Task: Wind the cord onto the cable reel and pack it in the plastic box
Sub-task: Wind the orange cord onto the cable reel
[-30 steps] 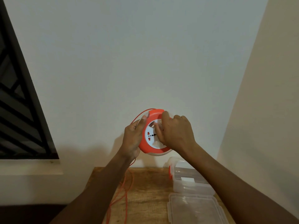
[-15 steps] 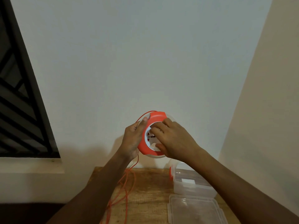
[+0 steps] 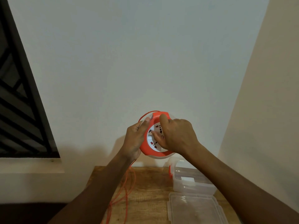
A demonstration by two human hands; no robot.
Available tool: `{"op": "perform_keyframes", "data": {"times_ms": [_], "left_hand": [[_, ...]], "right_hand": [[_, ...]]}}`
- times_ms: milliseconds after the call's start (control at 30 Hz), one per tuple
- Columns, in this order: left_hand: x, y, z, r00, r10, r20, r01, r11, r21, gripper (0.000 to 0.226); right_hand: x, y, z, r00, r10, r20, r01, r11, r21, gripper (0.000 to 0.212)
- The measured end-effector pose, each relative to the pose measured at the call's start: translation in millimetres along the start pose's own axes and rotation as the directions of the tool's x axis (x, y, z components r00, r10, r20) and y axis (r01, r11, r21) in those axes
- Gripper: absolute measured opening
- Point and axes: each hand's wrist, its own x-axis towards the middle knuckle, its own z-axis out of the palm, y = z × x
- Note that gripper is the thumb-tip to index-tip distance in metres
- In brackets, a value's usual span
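Observation:
I hold a round orange and white cable reel upright in the air above the wooden table, its socket face toward me. My left hand grips the reel's left rim, thumb on the top edge. My right hand lies over the white centre, fingers curled on it and thumb on the orange top. A thin orange cord arcs over the reel's top left, passes behind my left hand and hangs in loose loops onto the table. The clear plastic box stands open at the right.
The box's clear lid lies flat in front of the box near the table's front right. A small orange part shows at the box's left side. A white wall is behind, a beige wall at the right, a dark window grille at the left.
My right hand has turned on the reel's centre, thumb going from low to the top of the orange rim. The cord loops on the table have shifted slightly. The left hand keeps its grip.

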Motion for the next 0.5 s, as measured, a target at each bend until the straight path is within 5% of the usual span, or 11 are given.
{"op": "perform_keyframes", "data": {"times_ms": [267,433,500], "left_hand": [[5,6,8,1.0,0.012,-0.028,-0.012,1.0,0.008,0.045],[5,-4,-2,0.999,0.003,-0.032,-0.004,1.0,-0.012,0.04],[5,-8,-7,0.999,-0.007,-0.038,0.006,1.0,-0.021,0.04]], "right_hand": [[0,6,14,0.935,0.332,0.122,-0.34,0.939,0.058,0.055],[-8,9,7,0.998,0.02,-0.068,-0.015,0.998,0.066,0.029],[-10,12,6,0.988,-0.154,-0.028,0.156,0.982,0.105,0.033]]}}
